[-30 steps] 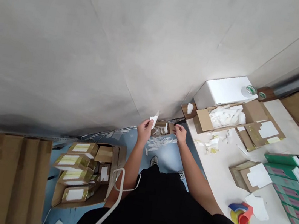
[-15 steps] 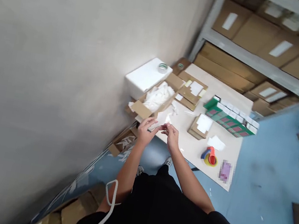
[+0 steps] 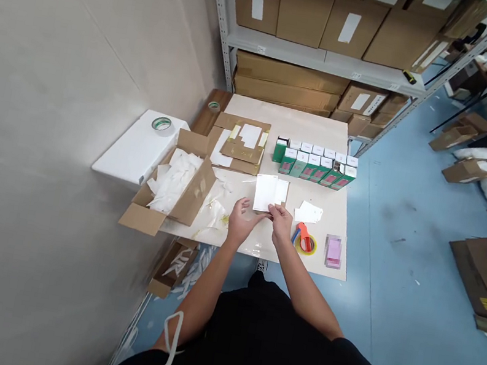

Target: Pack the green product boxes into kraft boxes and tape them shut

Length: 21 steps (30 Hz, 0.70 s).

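A white paper label (image 3: 264, 193) stands up from the fingertips of my right hand (image 3: 282, 225), which pinches its lower edge. My left hand (image 3: 241, 224) is beside it with fingers apart, the thumb stretched toward the right fingertips at the label's lower edge. Behind the label, partly hidden, is a small cardboard box (image 3: 283, 202) with white paper on top. More white labels (image 3: 308, 212) lie to the right, above a tape dispenser (image 3: 303, 239) with orange, blue and yellow parts.
Green-and-white cartons (image 3: 311, 166) stand in rows on the table (image 3: 333, 207). Flattened cardboard (image 3: 238, 160) lies at the back left. An open carton (image 3: 191, 202) of white scraps sits near a white box (image 3: 133, 142) with a tape roll. Shelving (image 3: 293, 54) stands behind.
My view has swung right and levelled, so the table appears farther left. The white label now stands upright above my right fingertips, over the small box; before, my hands met nearer the open carton.
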Motion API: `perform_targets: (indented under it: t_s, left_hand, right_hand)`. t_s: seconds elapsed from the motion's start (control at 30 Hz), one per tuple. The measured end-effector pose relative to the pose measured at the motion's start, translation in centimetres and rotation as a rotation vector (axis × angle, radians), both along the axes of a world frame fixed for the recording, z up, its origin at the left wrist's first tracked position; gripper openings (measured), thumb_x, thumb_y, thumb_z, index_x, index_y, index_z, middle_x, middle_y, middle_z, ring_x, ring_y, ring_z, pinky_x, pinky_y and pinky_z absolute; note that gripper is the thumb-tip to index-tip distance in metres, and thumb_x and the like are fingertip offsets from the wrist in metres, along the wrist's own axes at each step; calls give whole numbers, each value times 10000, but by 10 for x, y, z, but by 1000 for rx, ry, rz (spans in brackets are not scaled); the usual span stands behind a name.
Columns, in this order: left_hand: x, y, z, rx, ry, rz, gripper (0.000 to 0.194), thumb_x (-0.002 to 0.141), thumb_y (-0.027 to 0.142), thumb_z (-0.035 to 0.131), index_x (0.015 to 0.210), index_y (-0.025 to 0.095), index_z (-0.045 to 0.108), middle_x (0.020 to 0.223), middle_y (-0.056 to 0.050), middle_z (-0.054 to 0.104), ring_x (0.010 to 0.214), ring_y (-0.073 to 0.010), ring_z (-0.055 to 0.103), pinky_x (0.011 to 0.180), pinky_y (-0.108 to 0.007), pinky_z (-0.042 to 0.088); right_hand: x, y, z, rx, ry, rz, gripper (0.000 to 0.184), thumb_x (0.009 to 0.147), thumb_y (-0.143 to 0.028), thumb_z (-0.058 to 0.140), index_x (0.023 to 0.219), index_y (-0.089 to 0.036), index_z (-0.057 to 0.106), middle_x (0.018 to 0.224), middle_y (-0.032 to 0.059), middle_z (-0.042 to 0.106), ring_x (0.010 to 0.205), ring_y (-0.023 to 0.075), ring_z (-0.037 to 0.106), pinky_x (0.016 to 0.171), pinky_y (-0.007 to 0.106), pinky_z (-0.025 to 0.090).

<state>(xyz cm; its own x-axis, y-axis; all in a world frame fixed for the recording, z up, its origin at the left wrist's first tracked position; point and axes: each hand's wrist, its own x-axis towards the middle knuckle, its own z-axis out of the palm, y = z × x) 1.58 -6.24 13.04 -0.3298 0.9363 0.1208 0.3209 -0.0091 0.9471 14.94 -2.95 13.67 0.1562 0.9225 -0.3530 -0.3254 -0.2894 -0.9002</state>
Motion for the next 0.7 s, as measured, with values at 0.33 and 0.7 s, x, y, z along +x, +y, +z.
perform_targets:
  t_s: [0.33,0.7]
  left_hand:
    - [22,70,-58,-240,-280,3,319,704,399,796,850,217,579,758,10,660,726,-154,649,762,-291,523]
    - [59,103,-132,-482,-47,-29,130,759,268,690,764,231,565,721,24,660,747,-175,653,804,-296,493]
  right_hand:
    - [41,41,-60,-113,-80,-12,405,636,-532,821,861,-210,723,903,53,745,853,219,682,691,302,531]
    - [72,67,-118,-271,-558,59,462,734,-350,748,1157,-180,669,631,-65,565,675,200,582,681,286,445]
